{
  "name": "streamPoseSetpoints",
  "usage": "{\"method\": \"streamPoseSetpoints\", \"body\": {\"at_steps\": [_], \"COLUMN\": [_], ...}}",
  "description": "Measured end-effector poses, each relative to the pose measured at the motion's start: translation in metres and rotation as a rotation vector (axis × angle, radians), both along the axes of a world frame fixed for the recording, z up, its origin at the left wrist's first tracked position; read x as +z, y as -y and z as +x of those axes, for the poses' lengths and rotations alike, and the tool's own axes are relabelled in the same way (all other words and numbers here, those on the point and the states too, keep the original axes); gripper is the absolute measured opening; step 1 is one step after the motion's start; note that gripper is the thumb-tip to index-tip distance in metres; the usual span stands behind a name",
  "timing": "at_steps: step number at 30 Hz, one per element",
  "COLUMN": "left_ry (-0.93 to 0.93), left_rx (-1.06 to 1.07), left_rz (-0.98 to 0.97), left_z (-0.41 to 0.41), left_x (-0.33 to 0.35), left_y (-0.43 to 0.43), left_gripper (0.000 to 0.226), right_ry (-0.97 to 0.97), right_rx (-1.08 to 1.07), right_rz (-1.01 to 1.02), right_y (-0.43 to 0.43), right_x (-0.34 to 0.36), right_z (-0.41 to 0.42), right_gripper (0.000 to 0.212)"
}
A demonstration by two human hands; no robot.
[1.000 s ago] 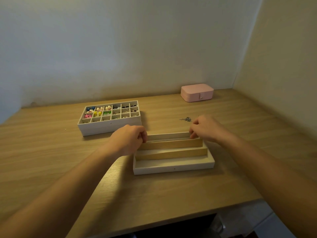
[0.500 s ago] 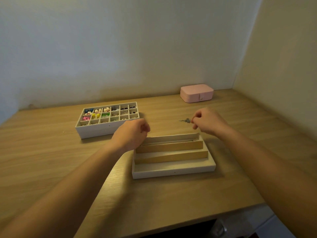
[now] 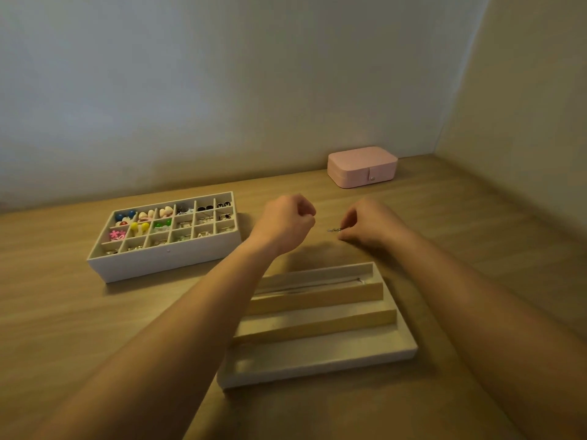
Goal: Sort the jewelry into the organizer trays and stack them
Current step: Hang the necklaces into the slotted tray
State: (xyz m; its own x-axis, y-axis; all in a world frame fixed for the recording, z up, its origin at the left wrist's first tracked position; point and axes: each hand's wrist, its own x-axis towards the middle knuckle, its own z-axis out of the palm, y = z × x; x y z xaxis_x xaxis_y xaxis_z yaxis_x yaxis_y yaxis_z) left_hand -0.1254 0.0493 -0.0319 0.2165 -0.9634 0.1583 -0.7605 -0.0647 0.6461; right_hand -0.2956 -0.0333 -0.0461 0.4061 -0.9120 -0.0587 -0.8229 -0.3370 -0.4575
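Hands: left hand (image 3: pixel 282 222) fisted, empty | right hand (image 3: pixel 371 223) pinching chain (image 3: pixel 333 230)

Pink case (image 3: pixel 362 166): no legible text.
Compartment tray (image 3: pixel 165 260): no legible label or number.
Slotted tray (image 3: pixel 317 366): no legible marking.

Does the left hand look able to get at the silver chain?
Probably yes: the left hand hovers just beside the silver chain, only bare table between them, though the right hand pinches its other end.
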Motion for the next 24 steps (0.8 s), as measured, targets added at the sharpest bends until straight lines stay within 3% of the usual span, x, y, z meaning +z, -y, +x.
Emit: {"method": "streamPoseSetpoints", "body": {"at_steps": [4, 8, 11, 15, 18, 24], "left_ry": [-0.091, -0.173, -0.214, -0.254, -0.320, -0.624], "left_rx": [-0.025, -0.022, -0.007, 0.000, -0.058, -0.206], "left_rz": [-0.003, -0.028, -0.047, -0.096, -0.118, -0.128], "left_z": [-0.005, -0.006, -0.003, 0.002, 0.000, -0.008], "left_x": [0.000, 0.004, 0.005, 0.006, 0.007, 0.011], "left_y": [0.009, 0.005, -0.003, -0.017, -0.027, -0.051], "left_gripper": [0.015, 0.016, 0.016, 0.016, 0.020, 0.036], "right_ry": [-0.058, -0.078, 0.152, 0.500, 0.630, 0.781], "right_rx": [0.065, 0.067, 0.026, 0.078, 0.147, 0.248], "right_rz": [-0.085, -0.190, -0.201, -0.045, 0.043, 0.041], "right_y": [0.005, 0.008, 0.004, -0.017, -0.034, -0.054], "right_x": [-0.005, -0.006, 0.003, 0.022, 0.033, 0.036], "right_z": [0.003, 0.002, -0.004, -0.009, -0.004, 0.010], "right_gripper": [0.006, 0.011, 0.010, 0.011, 0.008, 0.007]}}
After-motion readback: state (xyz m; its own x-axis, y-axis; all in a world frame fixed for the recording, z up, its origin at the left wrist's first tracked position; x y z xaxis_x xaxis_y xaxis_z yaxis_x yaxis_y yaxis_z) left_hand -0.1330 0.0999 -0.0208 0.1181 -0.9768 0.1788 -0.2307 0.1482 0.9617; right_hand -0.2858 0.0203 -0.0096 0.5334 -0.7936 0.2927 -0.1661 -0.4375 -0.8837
